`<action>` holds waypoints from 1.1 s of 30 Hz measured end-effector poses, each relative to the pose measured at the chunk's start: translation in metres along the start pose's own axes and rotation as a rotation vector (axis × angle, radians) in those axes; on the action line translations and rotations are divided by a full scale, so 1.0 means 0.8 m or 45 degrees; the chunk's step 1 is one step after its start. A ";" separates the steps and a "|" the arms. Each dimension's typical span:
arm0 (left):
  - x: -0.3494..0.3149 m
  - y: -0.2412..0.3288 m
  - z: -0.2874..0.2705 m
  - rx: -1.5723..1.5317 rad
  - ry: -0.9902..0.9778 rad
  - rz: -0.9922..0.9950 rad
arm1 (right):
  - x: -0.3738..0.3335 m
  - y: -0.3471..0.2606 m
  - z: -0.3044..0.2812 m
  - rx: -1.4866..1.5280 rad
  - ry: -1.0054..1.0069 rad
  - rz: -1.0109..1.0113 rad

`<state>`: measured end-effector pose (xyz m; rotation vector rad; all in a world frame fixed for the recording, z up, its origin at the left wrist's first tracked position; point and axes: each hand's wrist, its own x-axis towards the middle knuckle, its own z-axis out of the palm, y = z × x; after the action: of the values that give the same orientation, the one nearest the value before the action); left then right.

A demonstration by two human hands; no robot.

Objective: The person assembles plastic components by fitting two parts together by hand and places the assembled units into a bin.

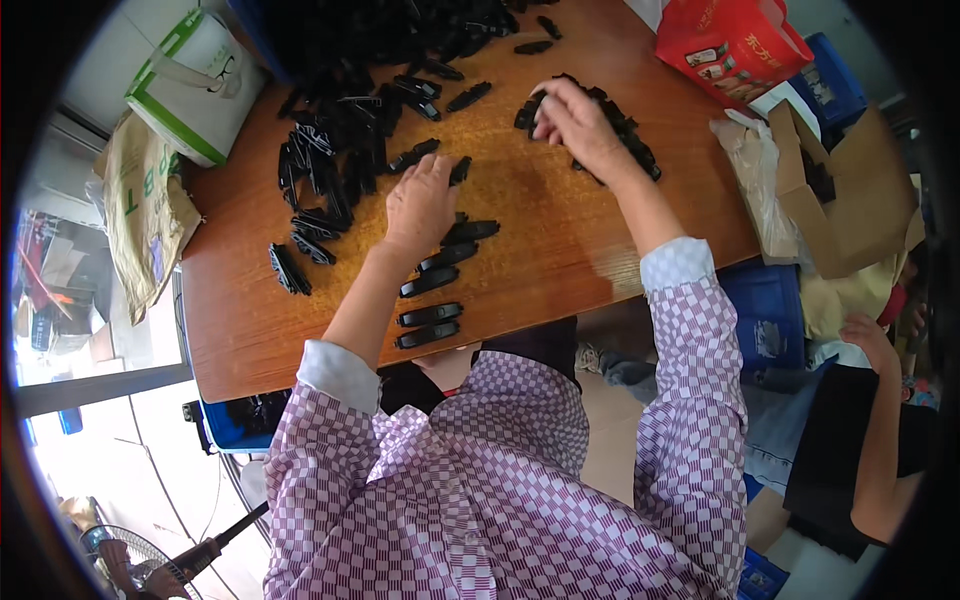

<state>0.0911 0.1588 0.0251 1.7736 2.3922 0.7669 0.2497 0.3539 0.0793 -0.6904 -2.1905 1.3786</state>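
My left hand lies flat, palm down, on the brown wooden table, its fingertips at a small black plastic piece. Just below the wrist runs a row of several long black plastic pieces, laid side by side toward the near edge. My right hand reaches into a small heap of the same black pieces at the right; its fingers curl over the heap's left end, and whether they grip one I cannot tell. A big pile of black pieces covers the far left of the table.
A white-and-green bag and a tan sack hang off the left edge. A red carton, a clear plastic bag and an open cardboard box sit at the right. Another person's arm shows at the lower right. Blue crates stand below.
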 end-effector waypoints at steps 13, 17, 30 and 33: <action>-0.011 0.012 -0.023 0.025 -0.221 -0.092 | -0.024 0.038 0.051 -0.402 -0.312 0.054; 0.000 0.007 -0.028 0.100 -0.235 -0.004 | -0.041 0.034 0.029 -0.637 -0.209 -0.151; 0.004 0.034 -0.064 0.189 0.037 0.118 | -0.067 0.028 0.034 -1.117 -0.179 -0.581; 0.043 0.035 -0.124 0.157 0.623 0.106 | -0.068 0.035 0.047 -1.078 0.000 -0.608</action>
<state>0.0705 0.1614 0.1315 1.9250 2.7217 1.2116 0.2732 0.3043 0.0330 -0.3666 -2.6754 0.1846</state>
